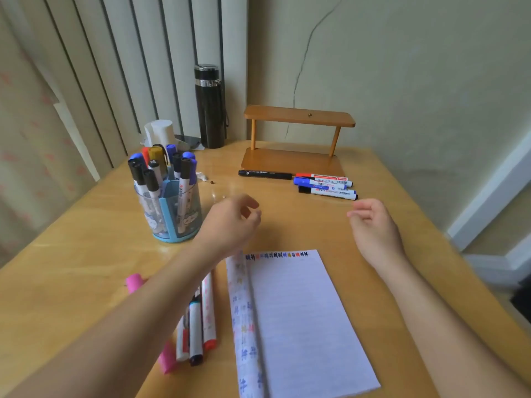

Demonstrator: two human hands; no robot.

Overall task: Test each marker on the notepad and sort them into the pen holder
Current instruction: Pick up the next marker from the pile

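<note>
Your pen holder held many markers; four loose markers apparently remained beyond the notepad. Your left hand and right hand had relaxed, empty fingers.

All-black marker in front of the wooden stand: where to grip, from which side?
Probably mid-barrel of the all-black marker, pinched from above, thumb on the near side. It lies flat and crosswise; its far side sits close to the wooden stand, its right tip near the red marker.
</note>
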